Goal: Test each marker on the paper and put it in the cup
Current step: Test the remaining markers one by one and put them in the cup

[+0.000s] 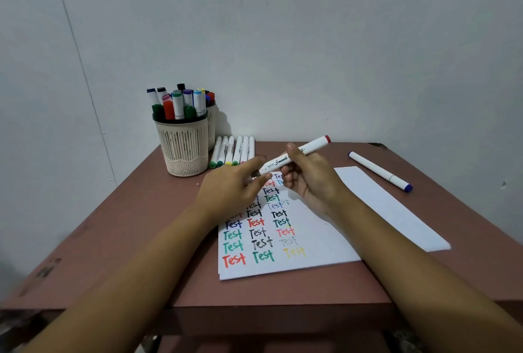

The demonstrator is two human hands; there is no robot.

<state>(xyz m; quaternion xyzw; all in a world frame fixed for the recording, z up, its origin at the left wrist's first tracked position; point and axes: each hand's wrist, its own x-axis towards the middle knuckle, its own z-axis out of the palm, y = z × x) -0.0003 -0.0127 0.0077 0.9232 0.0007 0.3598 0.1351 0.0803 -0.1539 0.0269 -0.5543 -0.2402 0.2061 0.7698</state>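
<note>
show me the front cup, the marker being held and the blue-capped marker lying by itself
front cup (184, 148), head view, on its slatted wall
held marker (278, 160), head view, on the printed part of its barrel
blue-capped marker (379, 171), head view, on the middle of its white barrel

Cream ribbed cup (182, 144); white red-capped marker (300, 154); reddish-brown table (141, 239).

the full cup (184, 148) and row of markers (233, 151) crowd the back left; bare table (135, 219) front left seems passable.

Both forearms reach far over the table; right hand (308, 180) grips a marker (297, 155), left hand (235, 188) pinches its left end.
</note>
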